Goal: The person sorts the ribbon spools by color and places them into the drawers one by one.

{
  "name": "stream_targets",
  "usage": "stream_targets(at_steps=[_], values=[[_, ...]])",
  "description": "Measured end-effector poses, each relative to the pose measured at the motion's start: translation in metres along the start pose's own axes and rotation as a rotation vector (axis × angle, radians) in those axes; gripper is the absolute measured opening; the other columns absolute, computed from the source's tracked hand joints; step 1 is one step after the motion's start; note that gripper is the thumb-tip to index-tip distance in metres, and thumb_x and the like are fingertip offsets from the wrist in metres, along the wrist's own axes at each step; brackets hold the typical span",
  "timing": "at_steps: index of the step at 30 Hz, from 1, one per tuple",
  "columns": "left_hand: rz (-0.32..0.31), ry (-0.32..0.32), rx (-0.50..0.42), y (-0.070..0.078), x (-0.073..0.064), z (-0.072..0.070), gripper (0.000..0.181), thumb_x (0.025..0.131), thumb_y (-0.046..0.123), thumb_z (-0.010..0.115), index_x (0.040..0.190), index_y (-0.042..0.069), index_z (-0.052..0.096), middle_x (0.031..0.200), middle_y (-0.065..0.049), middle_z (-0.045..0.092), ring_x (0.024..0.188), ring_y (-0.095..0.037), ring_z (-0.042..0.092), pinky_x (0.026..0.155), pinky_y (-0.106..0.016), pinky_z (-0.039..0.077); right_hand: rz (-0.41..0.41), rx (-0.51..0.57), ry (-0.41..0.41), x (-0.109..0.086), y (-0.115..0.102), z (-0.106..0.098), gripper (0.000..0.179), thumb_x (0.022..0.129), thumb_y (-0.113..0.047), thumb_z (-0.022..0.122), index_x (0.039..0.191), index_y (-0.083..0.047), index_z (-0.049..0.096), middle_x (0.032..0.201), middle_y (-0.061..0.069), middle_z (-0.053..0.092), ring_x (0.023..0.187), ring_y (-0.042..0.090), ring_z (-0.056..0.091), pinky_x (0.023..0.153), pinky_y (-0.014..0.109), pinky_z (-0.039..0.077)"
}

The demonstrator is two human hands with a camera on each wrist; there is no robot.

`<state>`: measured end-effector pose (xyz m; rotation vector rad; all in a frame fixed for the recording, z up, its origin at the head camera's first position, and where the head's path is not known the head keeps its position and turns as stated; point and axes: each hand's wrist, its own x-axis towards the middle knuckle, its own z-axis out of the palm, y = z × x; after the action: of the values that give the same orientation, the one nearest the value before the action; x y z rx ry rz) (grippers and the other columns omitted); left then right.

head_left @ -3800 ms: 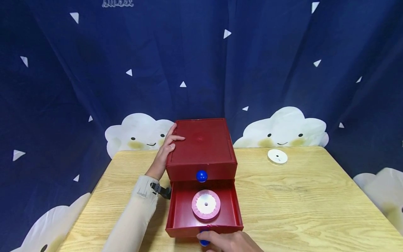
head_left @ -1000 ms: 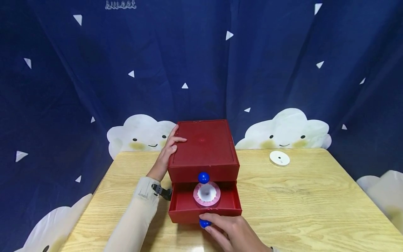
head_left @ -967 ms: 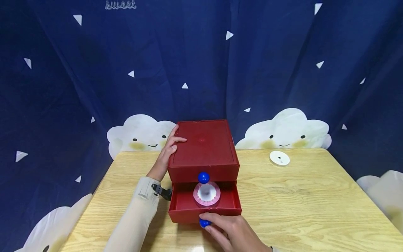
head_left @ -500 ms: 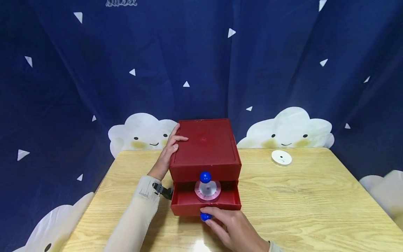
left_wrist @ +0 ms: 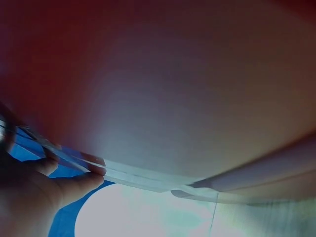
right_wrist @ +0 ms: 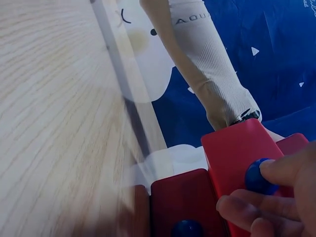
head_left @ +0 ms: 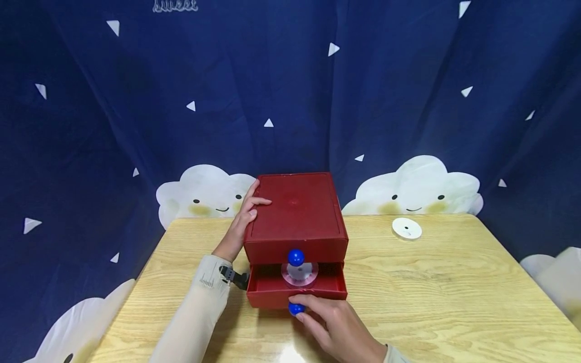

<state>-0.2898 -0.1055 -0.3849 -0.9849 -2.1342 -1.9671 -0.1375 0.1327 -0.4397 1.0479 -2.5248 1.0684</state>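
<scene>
A dark red two-drawer box (head_left: 295, 206) stands on the table in the head view, its lower drawer (head_left: 268, 301) partly pulled out. My right hand (head_left: 340, 322) pinches that drawer's blue knob (head_left: 296, 308) between thumb and fingers; the right wrist view shows this knob (right_wrist: 259, 177) too. In the drawer lies a roll of pink ribbon (head_left: 299, 278), partly covered by the upper drawer's blue knob (head_left: 296, 257). My left hand (head_left: 240, 222) rests along the box's left side, fingers reaching over its top edge. The left wrist view is mostly blocked by a blurred surface.
A white spool (head_left: 406, 229) lies at the back right of the wooden table (head_left: 436, 292). Behind the table hangs a dark blue curtain (head_left: 290, 85) with white triangles and clouds. A black strap (head_left: 232, 276) sits on my left wrist.
My right hand has pushed the lower drawer inward, away from me. More of the ribbon roll is now hidden under the upper drawer. My left hand keeps its place on the box.
</scene>
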Motion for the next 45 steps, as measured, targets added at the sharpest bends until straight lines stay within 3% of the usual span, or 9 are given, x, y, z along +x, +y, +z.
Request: stream_targets(at_steps=[9, 18, 26, 38, 45], values=[[-0.022, 0.003, 0.012, 0.004, -0.003, 0.001, 0.041, 0.087, 0.015, 0.029, 0.123, 0.005, 0.046, 0.151, 0.006, 0.001, 0.136, -0.014, 0.003, 0.1, -0.051, 0.021, 0.018, -0.006, 0.027, 0.003, 0.004, 0.001, 0.03, 0.089, -0.028, 0.054, 0.119, -0.031, 0.055, 0.11, -0.02, 0.059, 0.092, -0.007, 0.056, 0.08, 0.025, 0.048], [-0.003, -0.003, 0.004, 0.007, -0.001, 0.003, 0.041, 0.087, 0.014, 0.029, 0.122, 0.003, 0.046, 0.151, 0.004, 0.001, 0.136, -0.016, 0.003, 0.101, -0.051, 0.021, 0.027, 0.019, 0.01, 0.006, 0.011, -0.001, 0.033, 0.089, -0.026, 0.054, 0.122, -0.028, 0.054, 0.113, -0.015, 0.059, 0.097, -0.003, 0.057, 0.08, 0.026, 0.047], [-0.017, 0.009, 0.01, 0.007, -0.002, 0.002, 0.042, 0.088, 0.015, 0.028, 0.123, 0.004, 0.047, 0.151, 0.006, 0.001, 0.137, -0.016, 0.003, 0.101, -0.052, 0.021, 0.009, 0.021, 0.065, 0.011, 0.017, 0.002, 0.031, 0.089, -0.026, 0.054, 0.12, -0.027, 0.056, 0.114, -0.016, 0.058, 0.099, -0.002, 0.056, 0.08, 0.026, 0.048], [-0.004, -0.001, 0.023, 0.013, 0.0, 0.003, 0.042, 0.088, 0.016, 0.028, 0.123, 0.001, 0.045, 0.151, 0.002, -0.001, 0.137, -0.017, 0.0, 0.101, -0.052, 0.019, 0.059, 0.078, 0.099, 0.022, 0.027, 0.004, 0.03, 0.089, -0.025, 0.055, 0.118, -0.026, 0.058, 0.115, -0.016, 0.058, 0.103, 0.0, 0.055, 0.084, 0.028, 0.046], [-0.001, -0.003, 0.021, 0.017, -0.002, 0.004, 0.041, 0.088, 0.014, 0.028, 0.122, -0.002, 0.044, 0.151, 0.0, -0.002, 0.137, -0.018, -0.001, 0.102, -0.052, 0.015, 0.01, 0.089, 0.14, 0.026, 0.031, 0.007, 0.028, 0.088, -0.02, 0.056, 0.116, -0.021, 0.06, 0.112, -0.011, 0.061, 0.099, 0.004, 0.058, 0.082, 0.029, 0.048]])
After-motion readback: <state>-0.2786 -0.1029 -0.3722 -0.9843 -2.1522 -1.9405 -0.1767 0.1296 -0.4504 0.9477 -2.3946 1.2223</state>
